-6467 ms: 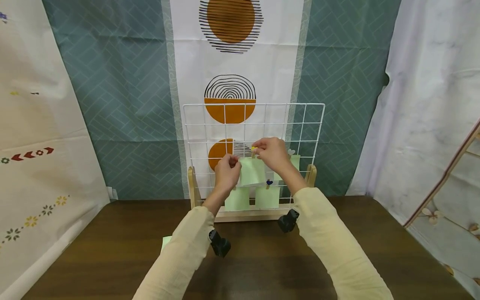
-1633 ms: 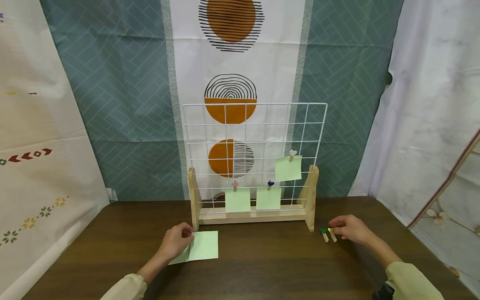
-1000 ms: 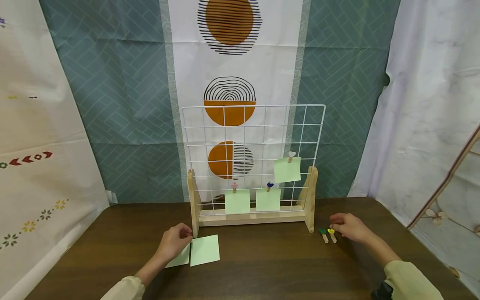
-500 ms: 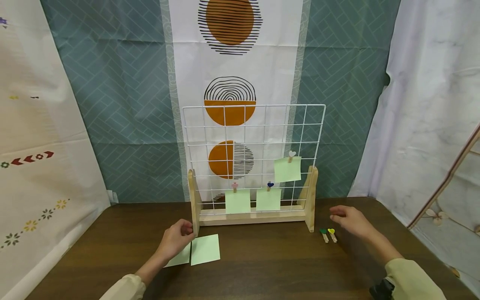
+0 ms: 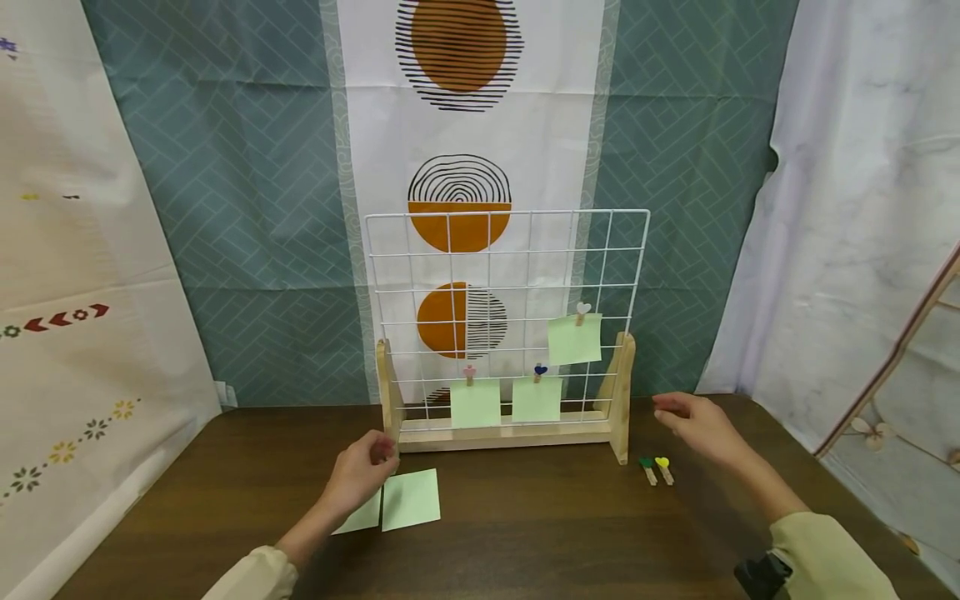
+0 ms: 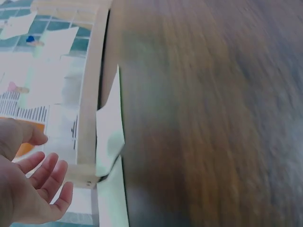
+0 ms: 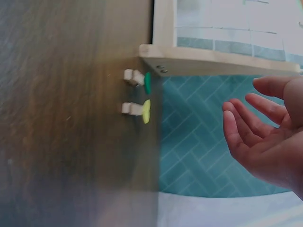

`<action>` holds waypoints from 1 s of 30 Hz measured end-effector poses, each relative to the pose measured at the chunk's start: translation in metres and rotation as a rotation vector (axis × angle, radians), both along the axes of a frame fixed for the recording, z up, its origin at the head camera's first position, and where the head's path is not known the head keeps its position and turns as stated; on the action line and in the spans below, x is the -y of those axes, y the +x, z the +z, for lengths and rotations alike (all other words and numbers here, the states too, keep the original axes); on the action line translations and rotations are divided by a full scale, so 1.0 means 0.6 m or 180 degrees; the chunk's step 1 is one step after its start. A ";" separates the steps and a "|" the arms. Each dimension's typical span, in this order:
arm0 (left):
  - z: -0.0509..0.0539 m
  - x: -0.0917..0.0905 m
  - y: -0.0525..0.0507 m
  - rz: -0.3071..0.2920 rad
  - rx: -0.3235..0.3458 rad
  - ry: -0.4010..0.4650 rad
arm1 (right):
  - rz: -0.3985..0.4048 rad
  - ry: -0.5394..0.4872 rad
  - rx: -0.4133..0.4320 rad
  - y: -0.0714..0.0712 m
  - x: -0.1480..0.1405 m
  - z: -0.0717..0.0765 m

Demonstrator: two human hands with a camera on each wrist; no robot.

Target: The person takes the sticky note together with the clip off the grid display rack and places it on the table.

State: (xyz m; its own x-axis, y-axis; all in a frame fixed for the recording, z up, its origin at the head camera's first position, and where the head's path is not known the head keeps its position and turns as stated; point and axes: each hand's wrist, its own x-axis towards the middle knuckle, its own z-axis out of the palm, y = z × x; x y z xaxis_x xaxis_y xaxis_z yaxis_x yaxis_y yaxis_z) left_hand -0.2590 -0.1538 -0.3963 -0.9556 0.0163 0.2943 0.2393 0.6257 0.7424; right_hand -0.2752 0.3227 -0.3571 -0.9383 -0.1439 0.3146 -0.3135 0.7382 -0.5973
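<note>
In the head view my left hand [image 5: 357, 471] hovers by two pale green paper squares, one [image 5: 411, 500] in plain sight and the other [image 5: 362, 515] partly covered by the hand. Its fingers are loosely bent and hold nothing, as the left wrist view confirms. On the right, my right hand [image 5: 701, 427] hangs above a green-topped clothespin [image 5: 648, 472] and a yellow heart clothespin [image 5: 664, 471] lying side by side. Nothing is between its relaxed fingers [image 7: 236, 125]. Three green papers hang on the white wire grid [image 5: 510, 252], pinned by pink [image 5: 469, 375], blue [image 5: 540, 372] and white [image 5: 582, 311] clothespins.
Wooden feet, one at the left [image 5: 388, 404] and one at the right [image 5: 621, 400], hold the grid upright on the dark brown table [image 5: 525, 533]. Behind it hangs a patterned curtain [image 5: 270, 208]. Pale cloths flank the table.
Earlier both hands were at the grid with a paper and the yellow clothespin; now these lie on the table. Lately both hands have lifted off, the right rising away from the clothespins.
</note>
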 end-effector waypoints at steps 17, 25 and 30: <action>0.037 -0.065 0.001 -0.0129 -0.0202 0.0291 | 0.0050 -0.0089 -0.0286 0.018 0.053 0.062; 0.048 -0.091 -0.006 -0.0285 -0.0369 0.0430 | -0.0001 -0.0129 -0.0408 0.017 0.071 0.086; 0.061 -0.105 -0.013 -0.0373 -0.0423 0.0487 | -0.0041 -0.0129 -0.0430 0.012 0.077 0.102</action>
